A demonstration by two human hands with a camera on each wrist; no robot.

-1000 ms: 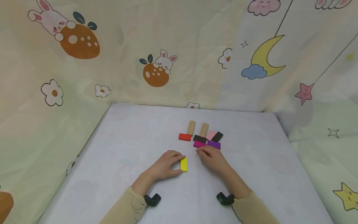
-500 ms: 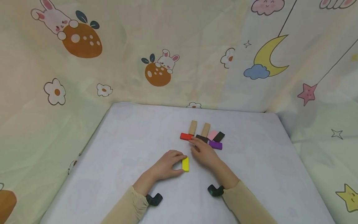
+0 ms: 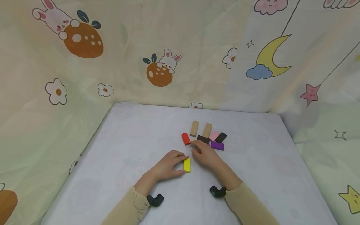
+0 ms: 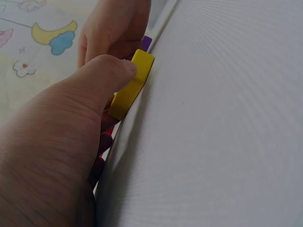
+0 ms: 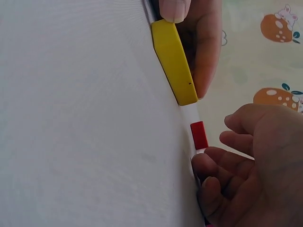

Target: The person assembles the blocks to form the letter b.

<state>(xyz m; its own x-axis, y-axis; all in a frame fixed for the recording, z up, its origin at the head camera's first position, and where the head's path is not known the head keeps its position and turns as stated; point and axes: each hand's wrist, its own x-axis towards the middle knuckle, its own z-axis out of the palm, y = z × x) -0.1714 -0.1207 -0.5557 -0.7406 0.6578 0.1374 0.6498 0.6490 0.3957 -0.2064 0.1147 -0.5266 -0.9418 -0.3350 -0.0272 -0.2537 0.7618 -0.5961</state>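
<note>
My left hand (image 3: pixel 169 166) pinches a yellow block (image 3: pixel 187 165) at its two ends between thumb and finger, low at the white tabletop. In the left wrist view the thumb presses one end of that yellow block (image 4: pixel 133 85). To the right, my right hand (image 3: pixel 207 155) reaches forward with fingers loosely bent and grips nothing. Its fingertip is right at the near end of a red block (image 3: pixel 185 138), which lies slanted. The right wrist view shows the red block (image 5: pixel 199 135) just beyond the fingers. A sliver of magenta block (image 5: pixel 211 225) shows below this hand, mostly hidden.
Beyond the right hand lie two plain wooden blocks (image 3: pixel 194 128), a dark brown block (image 3: pixel 203 139), a pink block (image 3: pixel 214 135), a black block (image 3: pixel 221 137) and a purple block (image 3: pixel 217 146). A printed cloth (image 3: pixel 197 81) hangs around the white table (image 3: pixel 135 131).
My right hand has moved left and forward from the magenta block to the red one. The red block has turned from lying crosswise to slanted. The left hand keeps its pinch on the yellow block.
</note>
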